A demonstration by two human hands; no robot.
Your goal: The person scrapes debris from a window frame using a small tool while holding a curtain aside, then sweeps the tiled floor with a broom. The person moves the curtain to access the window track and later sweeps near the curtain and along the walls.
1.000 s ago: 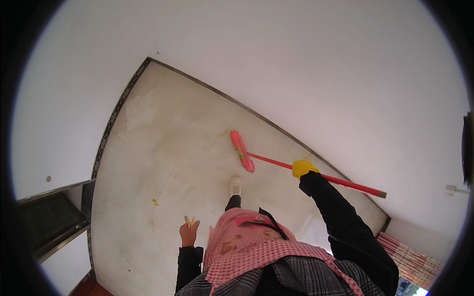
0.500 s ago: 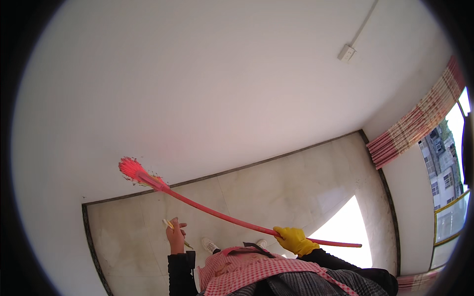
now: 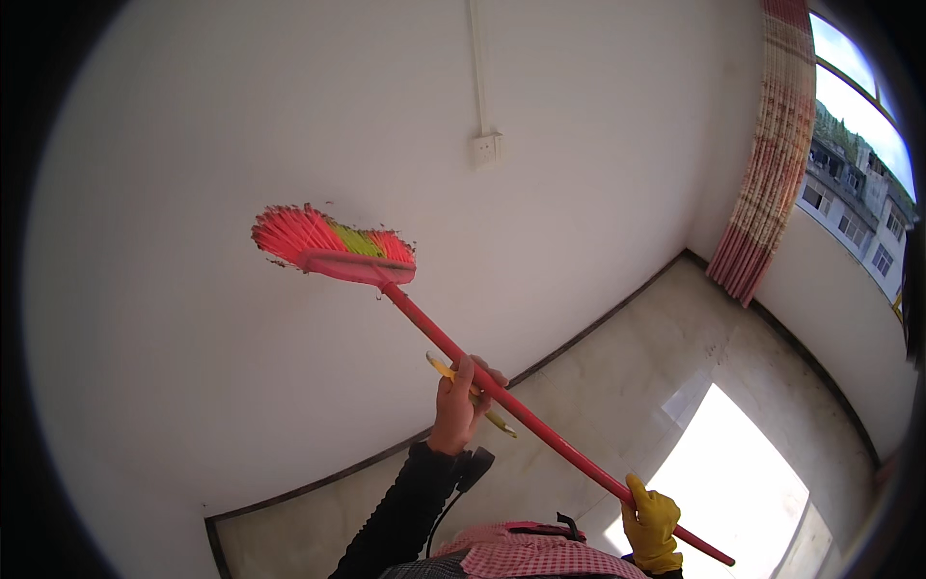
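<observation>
White wall filling most of the view, pale floor under it, and a blazing patch of sunlight on that floor, off to the right! A red and beige curtain hangs at the upper right, just beside the window with buildings outside.

And the broom cuts right across the middle, up off the floor, its head high on the left in front of the wall, bristles up, red with a green band, dark bits at the tips. Whether those bristles touch the wall, I can't tell. Down at the lower edge, the pink checked apron.

Both hands on it! The right hand, in a yellow glove, is wrapped firmly round the handle near its lower end. The left hand, bare, has the handle between thumb and fingers further up, and a slim yellow strip tucked in the same grip, poking out both sides. Higher up, a small white socket sits on the wall.
</observation>
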